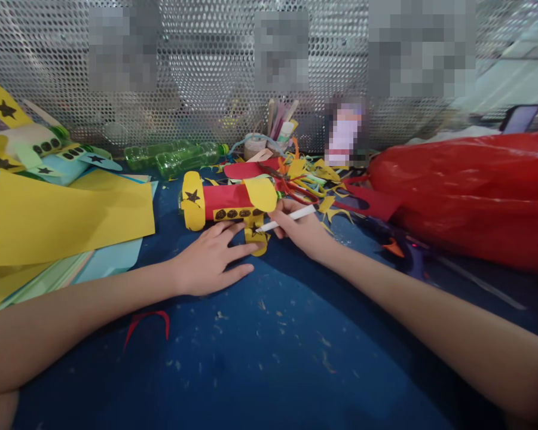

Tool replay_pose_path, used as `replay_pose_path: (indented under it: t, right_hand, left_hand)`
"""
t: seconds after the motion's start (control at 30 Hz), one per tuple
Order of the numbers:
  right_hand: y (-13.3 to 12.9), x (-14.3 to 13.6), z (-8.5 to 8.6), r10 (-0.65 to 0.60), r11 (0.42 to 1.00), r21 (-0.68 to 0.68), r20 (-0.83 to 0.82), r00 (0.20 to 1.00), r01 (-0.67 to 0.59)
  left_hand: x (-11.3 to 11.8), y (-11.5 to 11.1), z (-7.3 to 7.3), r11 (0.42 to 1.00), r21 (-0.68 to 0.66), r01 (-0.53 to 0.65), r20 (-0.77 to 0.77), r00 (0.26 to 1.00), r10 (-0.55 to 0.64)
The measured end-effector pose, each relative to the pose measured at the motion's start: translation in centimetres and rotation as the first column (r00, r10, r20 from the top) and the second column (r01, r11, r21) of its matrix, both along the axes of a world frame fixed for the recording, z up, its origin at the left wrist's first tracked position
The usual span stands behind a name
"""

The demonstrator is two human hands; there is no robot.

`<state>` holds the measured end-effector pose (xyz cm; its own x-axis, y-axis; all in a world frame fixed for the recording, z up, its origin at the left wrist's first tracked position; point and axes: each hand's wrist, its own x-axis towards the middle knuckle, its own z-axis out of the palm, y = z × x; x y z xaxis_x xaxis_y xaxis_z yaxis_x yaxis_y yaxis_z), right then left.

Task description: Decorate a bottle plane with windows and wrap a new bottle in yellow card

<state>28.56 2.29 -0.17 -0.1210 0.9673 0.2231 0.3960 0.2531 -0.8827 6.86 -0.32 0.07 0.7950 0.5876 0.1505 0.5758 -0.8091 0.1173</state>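
Note:
A toy airplane (226, 196), made from a bottle wrapped in red and yellow paper, lies on the blue table. It carries black ovals along its side and a black star at its left end. A yellow paper wing (259, 246) reaches toward me with a dark star on it. My right hand (302, 230) grips a white marker (288, 220), its tip at that star. My left hand (215, 257) lies with fingers spread against the plane's near side, a fingertip on the wing.
Colored paper sheets (72, 215) are stacked at left, with finished paper planes (40, 143) behind. Green bottles (183, 156), paper scraps (314, 173) and orange-handled scissors (302, 190) lie at the back. A red plastic bag (466, 191) and a dark glue gun (412, 254) are at right. A perforated metal panel (206, 77) stands behind.

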Motion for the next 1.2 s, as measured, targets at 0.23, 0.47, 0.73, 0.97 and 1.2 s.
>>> replay_pose_path:
  t: [0.23, 0.47, 0.73, 0.97, 1.2]
  right_hand:
    - [0.04, -0.06, 0.10, 0.027, 1.000, -0.014, 0.002, 1.000, -0.027]
    - [-0.02, -0.06, 0.02, 0.024, 1.000, -0.015, -0.030, 0.999, -0.024]
    - [-0.11, -0.16, 0.14, 0.028, 0.999, -0.016, -0.015, 0.999, -0.028]
    - [-0.08, -0.18, 0.18, 0.028, 0.999, -0.024, -0.006, 1.000, -0.028]
    - [0.02, -0.07, -0.07, 0.035, 0.999, -0.016, -0.031, 0.999, -0.035]
  left_hand:
    - [-0.05, 0.05, -0.04, 1.000, 0.002, 0.000, -0.001, 1.000, 0.000]
    - [0.01, 0.00, -0.04, 1.000, 0.015, -0.002, -0.001, 1.000, 0.002]
    - [0.01, -0.03, -0.06, 1.000, 0.003, -0.009, -0.004, 1.000, 0.009]
    - [-0.01, 0.05, -0.03, 1.000, -0.004, -0.005, -0.007, 1.000, 0.005]
    - [0.01, -0.04, 0.00, 1.000, -0.001, -0.008, -0.008, 1.000, 0.008]
